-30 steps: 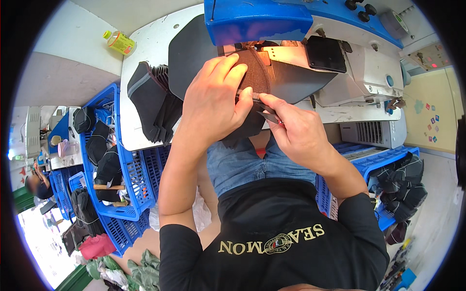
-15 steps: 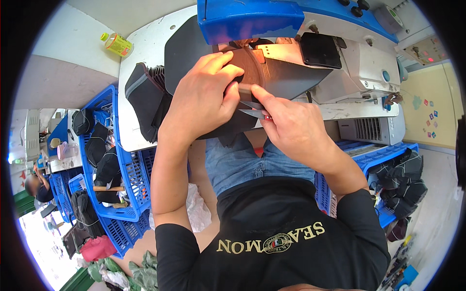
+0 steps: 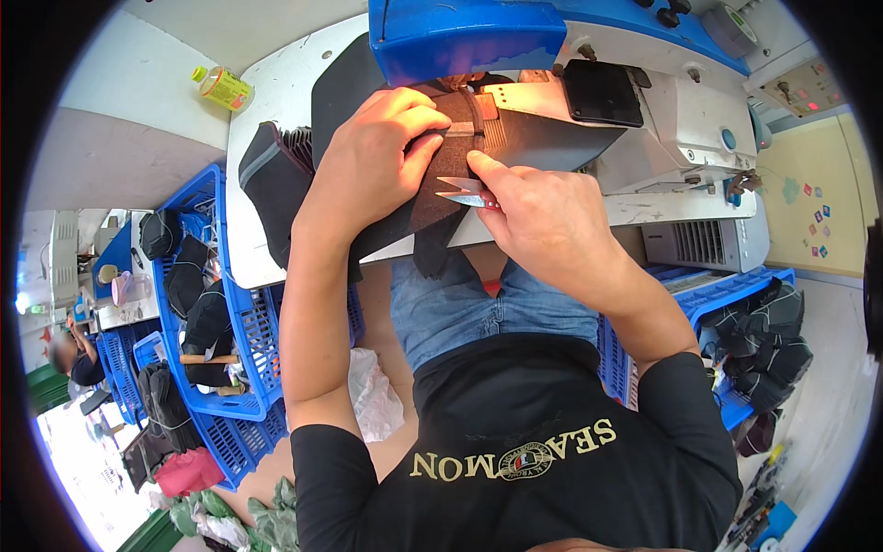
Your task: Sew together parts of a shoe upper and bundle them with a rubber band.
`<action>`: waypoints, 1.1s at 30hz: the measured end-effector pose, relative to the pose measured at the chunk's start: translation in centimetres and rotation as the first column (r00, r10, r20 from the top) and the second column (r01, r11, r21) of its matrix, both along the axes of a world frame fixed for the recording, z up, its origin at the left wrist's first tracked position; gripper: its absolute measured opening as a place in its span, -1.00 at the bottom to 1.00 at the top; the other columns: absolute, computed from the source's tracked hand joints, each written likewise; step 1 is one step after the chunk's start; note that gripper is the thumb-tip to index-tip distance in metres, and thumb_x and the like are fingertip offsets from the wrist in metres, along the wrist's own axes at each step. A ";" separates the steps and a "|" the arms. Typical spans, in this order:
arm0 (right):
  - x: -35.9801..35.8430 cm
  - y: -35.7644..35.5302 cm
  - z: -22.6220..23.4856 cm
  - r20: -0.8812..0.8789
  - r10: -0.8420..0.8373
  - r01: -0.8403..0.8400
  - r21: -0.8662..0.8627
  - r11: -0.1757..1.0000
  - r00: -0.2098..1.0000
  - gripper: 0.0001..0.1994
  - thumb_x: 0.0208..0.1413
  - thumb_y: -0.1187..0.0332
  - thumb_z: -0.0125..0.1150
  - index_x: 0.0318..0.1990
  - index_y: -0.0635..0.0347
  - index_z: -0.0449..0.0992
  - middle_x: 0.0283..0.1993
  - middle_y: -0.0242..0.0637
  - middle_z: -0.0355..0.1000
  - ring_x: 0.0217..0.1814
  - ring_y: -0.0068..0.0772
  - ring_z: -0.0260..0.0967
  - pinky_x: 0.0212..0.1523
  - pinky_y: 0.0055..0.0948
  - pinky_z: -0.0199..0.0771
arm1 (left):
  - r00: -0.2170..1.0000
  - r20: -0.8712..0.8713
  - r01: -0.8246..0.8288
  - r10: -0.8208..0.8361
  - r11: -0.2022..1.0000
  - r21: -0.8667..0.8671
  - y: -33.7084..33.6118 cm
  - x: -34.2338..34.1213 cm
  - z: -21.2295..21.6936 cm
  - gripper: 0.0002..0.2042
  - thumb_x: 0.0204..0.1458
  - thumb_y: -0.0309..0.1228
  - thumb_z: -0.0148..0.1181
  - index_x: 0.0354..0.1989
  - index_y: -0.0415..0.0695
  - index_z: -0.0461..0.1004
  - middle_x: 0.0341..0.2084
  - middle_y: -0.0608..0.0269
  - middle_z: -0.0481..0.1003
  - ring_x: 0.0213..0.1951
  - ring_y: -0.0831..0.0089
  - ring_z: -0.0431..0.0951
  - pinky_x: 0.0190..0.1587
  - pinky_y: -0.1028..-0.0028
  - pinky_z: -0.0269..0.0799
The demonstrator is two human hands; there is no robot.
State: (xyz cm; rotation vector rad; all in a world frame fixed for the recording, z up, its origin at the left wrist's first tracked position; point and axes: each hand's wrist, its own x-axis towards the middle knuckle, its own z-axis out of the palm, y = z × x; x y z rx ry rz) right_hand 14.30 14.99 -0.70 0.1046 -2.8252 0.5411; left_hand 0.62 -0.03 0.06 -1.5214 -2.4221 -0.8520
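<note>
A dark fabric piece [image 3: 434,204] with a curved, bound edge lies under the blue head of a sewing machine [image 3: 469,41], lit by its lamp. My left hand [image 3: 379,166] presses on the piece's left part, with thumb and fingers closed on it. In my right hand [image 3: 547,216] is a pair of small scissors [image 3: 464,191], their blades apart and pointing left over the fabric. The right thumb or index finger touches the fabric just below the bound edge; the scissors' handle is mostly hidden inside the palm.
Stacked dark fabric pieces [image 3: 276,184] lie left on the white table [image 3: 253,262]. A yellow-labelled bottle [image 3: 223,88] stands behind them. On the machine rests a black phone [image 3: 602,93]. Blue crates [image 3: 262,340] with dark bundles flank me; another person [image 3: 83,354] is far left.
The fabric has shifted and turned, its light strip now higher and its lower end nearer me. My left hand has moved slightly up and left; the scissors have moved left and up over the fabric.
</note>
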 end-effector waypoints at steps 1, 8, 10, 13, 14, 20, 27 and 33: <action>-0.1 0.0 0.0 0.000 0.000 0.000 -0.001 1.000 1.000 -0.61 -0.08 0.35 0.27 -0.03 0.16 0.46 -0.46 -0.21 0.49 -0.46 -0.17 0.47 -0.51 -0.27 0.42 | 1.000 -0.018 0.000 0.000 1.000 0.011 -0.1 -0.1 -0.1 -0.87 -0.07 -0.49 0.18 -0.33 -0.22 0.53 -0.28 0.12 0.52 -0.15 0.14 0.49 -0.11 0.29 0.43; -0.7 0.2 -0.1 -0.042 -0.002 0.003 0.019 1.000 0.999 -0.64 -0.08 0.35 0.27 -0.06 0.14 0.47 -0.49 -0.22 0.48 -0.49 -0.17 0.46 -0.52 -0.28 0.41 | 0.994 -0.102 -0.040 0.038 0.999 -0.013 -0.5 -0.4 -0.9 -0.80 -0.05 -0.41 0.20 -0.23 -0.18 0.55 -0.15 0.08 0.52 -0.02 0.15 0.48 -0.01 0.30 0.42; -0.8 0.4 0.0 -0.046 -0.005 0.006 0.026 1.000 0.999 -0.65 -0.08 0.35 0.26 -0.07 0.14 0.47 -0.49 -0.22 0.48 -0.49 -0.17 0.46 -0.52 -0.29 0.41 | 0.991 -0.125 -0.043 0.035 0.997 -0.059 -0.6 -0.3 -0.6 -0.70 -0.07 -0.32 0.24 -0.16 -0.18 0.55 -0.09 0.04 0.51 0.01 0.14 0.46 0.05 0.31 0.39; -1.0 0.6 0.2 -0.027 -0.002 0.004 0.045 0.999 1.000 -0.67 -0.07 0.36 0.25 -0.08 0.14 0.48 -0.50 -0.22 0.48 -0.49 -0.17 0.46 -0.52 -0.29 0.41 | 0.990 -0.129 -0.070 0.058 0.994 -0.085 -0.3 0.3 0.2 -0.63 -0.12 -0.25 0.27 -0.14 -0.19 0.54 -0.09 0.03 0.50 0.02 0.12 0.46 0.07 0.31 0.37; -1.1 0.7 0.1 -0.029 -0.008 0.010 0.060 0.998 1.000 -0.67 -0.07 0.37 0.24 -0.08 0.14 0.49 -0.49 -0.22 0.48 -0.49 -0.18 0.46 -0.52 -0.29 0.41 | 0.990 -0.129 -0.070 0.059 0.994 -0.085 -0.3 0.2 0.3 -0.63 -0.12 -0.25 0.27 -0.14 -0.19 0.54 -0.09 0.03 0.50 0.02 0.12 0.46 0.07 0.31 0.37; -1.3 0.6 0.3 0.014 -0.029 0.027 0.084 0.996 0.999 -0.65 -0.06 0.37 0.23 -0.05 0.15 0.49 -0.48 -0.22 0.49 -0.45 -0.19 0.48 -0.50 -0.29 0.41 | 0.993 -0.087 -0.100 0.085 0.978 -0.184 -0.1 -0.7 0.7 -0.56 -0.12 -0.21 0.29 -0.05 -0.14 0.51 0.00 0.05 0.46 0.02 0.16 0.45 0.07 0.33 0.36; -1.4 0.7 0.3 0.037 -0.019 0.017 0.068 0.998 0.999 -0.64 -0.05 0.34 0.23 -0.03 0.14 0.46 -0.50 -0.21 0.48 -0.45 -0.17 0.47 -0.51 -0.28 0.40 | 0.991 -0.042 -0.134 0.128 0.966 -0.221 0.6 -2.0 1.2 -0.58 -0.08 -0.18 0.27 -0.07 -0.14 0.53 -0.16 0.05 0.53 -0.11 0.12 0.51 -0.04 0.31 0.41; -1.5 0.7 0.2 0.018 0.002 -0.003 0.067 0.998 1.000 -0.63 -0.04 0.31 0.23 -0.03 0.13 0.44 -0.51 -0.21 0.47 -0.46 -0.15 0.46 -0.52 -0.26 0.39 | 0.994 0.008 -0.108 0.109 0.990 -0.091 1.0 -4.5 0.3 -0.67 -0.14 -0.18 0.29 -0.22 -0.07 0.55 -0.33 0.05 0.52 -0.26 0.07 0.51 -0.21 0.28 0.45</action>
